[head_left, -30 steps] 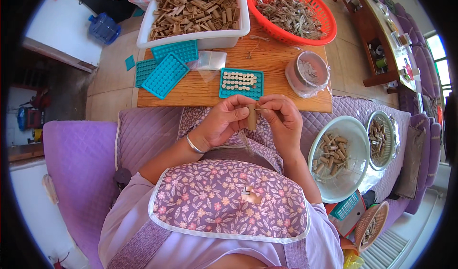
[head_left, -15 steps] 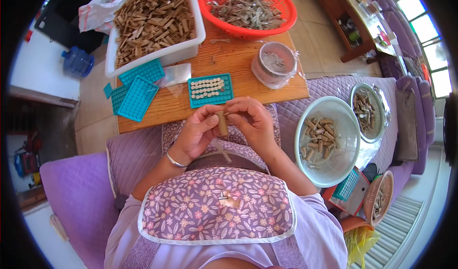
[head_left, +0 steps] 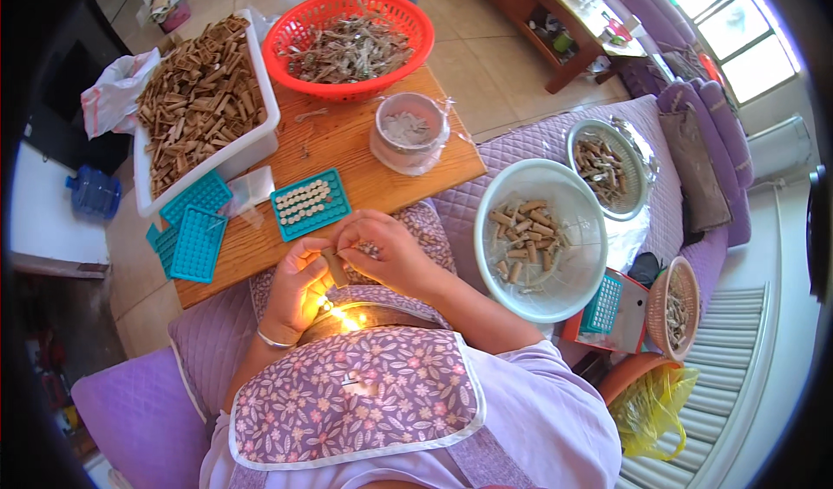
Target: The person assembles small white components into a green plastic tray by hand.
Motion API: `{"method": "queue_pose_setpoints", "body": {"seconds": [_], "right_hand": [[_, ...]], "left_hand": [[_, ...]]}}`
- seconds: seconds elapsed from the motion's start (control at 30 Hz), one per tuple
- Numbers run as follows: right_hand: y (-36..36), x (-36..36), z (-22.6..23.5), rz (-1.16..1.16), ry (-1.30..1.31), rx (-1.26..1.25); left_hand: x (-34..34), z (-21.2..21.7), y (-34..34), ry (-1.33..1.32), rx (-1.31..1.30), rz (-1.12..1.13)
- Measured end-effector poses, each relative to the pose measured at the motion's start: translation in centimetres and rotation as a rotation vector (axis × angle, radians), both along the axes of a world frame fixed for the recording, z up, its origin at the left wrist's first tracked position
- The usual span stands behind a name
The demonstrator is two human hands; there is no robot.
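My left hand [head_left: 298, 288] grips a short brown roll [head_left: 336, 268], like a small cardboard tube, upright above my lap. The fingers of my right hand [head_left: 388, 250] are pinched together at the roll's upper end; any small thing between them is hidden. Below the left hand, bright yellow-orange light [head_left: 350, 321] glows at the apron's upper edge. Just beyond my hands, on the wooden table [head_left: 382, 196], lies a teal tray [head_left: 339, 213] with rows of small round whitish pieces in its wells.
Far left stands a white bin [head_left: 267, 98] of brown pieces, beside a red basket [head_left: 422, 42] of clear-and-grey scraps. Teal trays [head_left: 198, 244] and a pink-white tub [head_left: 406, 155] share the table. Right, on the sofa, sit a pale basin [head_left: 590, 268] of brown rolls and a basket [head_left: 639, 196].
The view has swung, so the table and both hands appear farther left. Both hands stay together at the brown roll. A bright yellow glow now shows below the left hand.
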State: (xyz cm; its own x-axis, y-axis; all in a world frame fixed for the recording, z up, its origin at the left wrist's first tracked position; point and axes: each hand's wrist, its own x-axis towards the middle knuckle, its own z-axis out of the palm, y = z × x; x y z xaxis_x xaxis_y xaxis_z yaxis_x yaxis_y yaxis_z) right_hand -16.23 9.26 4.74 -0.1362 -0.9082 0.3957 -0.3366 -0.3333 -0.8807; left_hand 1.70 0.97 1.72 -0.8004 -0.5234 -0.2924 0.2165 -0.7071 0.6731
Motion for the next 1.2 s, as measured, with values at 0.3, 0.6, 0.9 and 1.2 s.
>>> {"method": "queue_pose_setpoints", "body": {"seconds": [0.3, 0.6, 0.9, 1.2], "right_hand": [[0.0, 0.2, 0.6, -0.019, 0.018, -0.078], [0.2, 0.8, 0.3, -0.050, 0.035, -0.096], [0.0, 0.6, 0.5, 0.008, -0.010, -0.104], [0.4, 0.8, 0.9, -0.012, 0.098, -0.033]], "left_hand": [[-0.4, 0.3, 0.5, 0.032, -0.101, 0.021], [-0.6, 1.0, 1.0, 0.054, -0.080, 0.058], [0.4, 0.8, 0.7, 0.079, -0.092, 0.040], [0.2, 0.0, 1.1, -0.018, -0.168, 0.061]]}}
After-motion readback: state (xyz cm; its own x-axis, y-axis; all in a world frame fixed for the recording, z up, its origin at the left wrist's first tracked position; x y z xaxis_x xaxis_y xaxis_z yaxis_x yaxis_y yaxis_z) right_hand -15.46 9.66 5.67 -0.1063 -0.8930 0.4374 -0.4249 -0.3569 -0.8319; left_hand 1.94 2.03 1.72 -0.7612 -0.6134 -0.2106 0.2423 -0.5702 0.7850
